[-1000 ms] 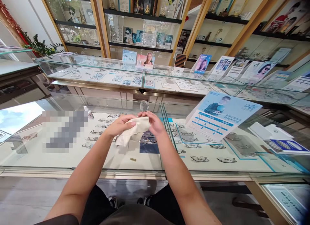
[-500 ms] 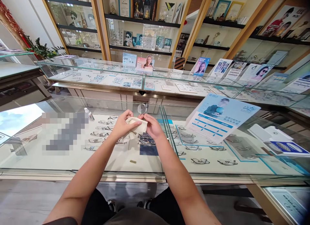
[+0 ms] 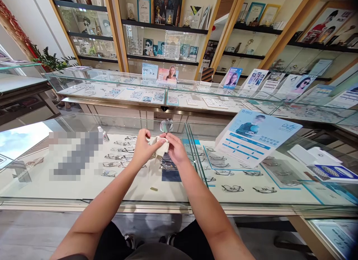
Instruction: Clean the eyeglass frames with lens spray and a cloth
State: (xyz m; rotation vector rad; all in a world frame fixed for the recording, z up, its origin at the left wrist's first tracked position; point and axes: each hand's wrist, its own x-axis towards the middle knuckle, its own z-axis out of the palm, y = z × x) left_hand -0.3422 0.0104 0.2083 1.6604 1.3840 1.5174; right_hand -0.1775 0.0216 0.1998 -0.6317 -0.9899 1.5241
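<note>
Over a glass display counter [image 3: 92, 196], the left hand [image 3: 144, 150] bunches a cream cleaning cloth [image 3: 160, 147] while the right hand [image 3: 175, 151] pinches a round clear lens [image 3: 166, 125], standing just above both hands' fingertips

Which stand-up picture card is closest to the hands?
The big blue-and-white card, tilted on the near glass counter beside the right hand. The other cards stand on the back counter.

Bottle [image 3: 103, 133] on glass counter [image 3: 84, 193], left of hands [image 3: 159, 150]; leaflet [image 3: 256, 137] right; shelves [image 3: 165, 28] behind.
</note>
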